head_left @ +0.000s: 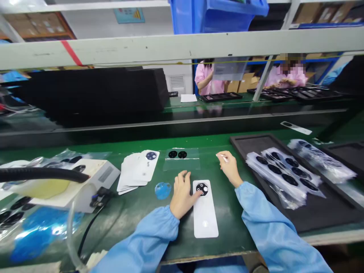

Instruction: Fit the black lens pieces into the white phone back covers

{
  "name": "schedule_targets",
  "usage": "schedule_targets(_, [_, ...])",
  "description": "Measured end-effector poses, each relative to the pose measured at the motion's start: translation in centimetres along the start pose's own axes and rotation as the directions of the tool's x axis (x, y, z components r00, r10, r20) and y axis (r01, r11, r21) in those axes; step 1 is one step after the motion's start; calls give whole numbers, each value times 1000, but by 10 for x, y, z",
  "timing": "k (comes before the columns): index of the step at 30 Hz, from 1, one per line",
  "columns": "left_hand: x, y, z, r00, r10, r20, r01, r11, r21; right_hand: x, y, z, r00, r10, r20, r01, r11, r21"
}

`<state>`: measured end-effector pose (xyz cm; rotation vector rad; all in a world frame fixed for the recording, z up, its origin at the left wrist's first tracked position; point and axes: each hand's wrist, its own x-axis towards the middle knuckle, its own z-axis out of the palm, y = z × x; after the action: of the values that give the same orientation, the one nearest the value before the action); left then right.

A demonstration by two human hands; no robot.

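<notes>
A white phone back cover with a round black camera ring lies flat on the green bench in front of me. My left hand rests beside its top left, thumb pressed on the black ring, fingers spread. My right hand hovers to the upper right of the cover, pinching a small white strip between thumb and fingers. A clear film sheet carrying two black rings lies just beyond the cover. A stack of white covers sits to the left, with a blue round film near it.
A black tray at right holds several bagged covers. A white device with a black hose stands at left. A conveyor runs behind the bench; other people in pink work at trays across it.
</notes>
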<state>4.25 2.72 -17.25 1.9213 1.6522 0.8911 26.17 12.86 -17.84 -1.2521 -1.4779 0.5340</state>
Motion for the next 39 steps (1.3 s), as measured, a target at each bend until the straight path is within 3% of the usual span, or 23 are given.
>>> schedule_targets(3, [51, -15, -18, 998, 6, -66, 0, 996, 92, -6, 12, 16, 998, -28, 48, 29, 999, -21])
schedule_targets(7, [127, -42, -31, 996, -82, -41, 90, 969, 230, -12, 19, 29, 992, -71, 100, 77, 995, -56])
schedule_targets(11, [160, -58, -26, 980, -200, 16, 181, 916, 357, -13, 22, 31, 989, -88, 120, 99, 991, -87])
schedule_targets(19, [175, -70, -26, 929, -354, 106, 262, 833, 486, -11, 22, 30, 984, -85, 157, 102, 990, -102])
schedule_targets(23, [185, -65, -30, 909, -391, 143, 266, 811, 521, 3, 15, 42, 970, -103, 219, 123, 989, -82])
schedule_targets(27, [181, -50, -28, 928, -356, 107, 243, 800, 549, 26, 8, 72, 928, -135, 348, 155, 988, -29])
schedule_targets(31, [170, -37, -26, 953, -288, 94, 192, 814, 548, 42, 14, 98, 910, -96, 403, 111, 994, -15])
schedule_targets(39, [147, -37, -26, 978, -208, -4, 196, 912, 361, 44, 21, 98, 896, -2, 444, 5, 1000, -5])
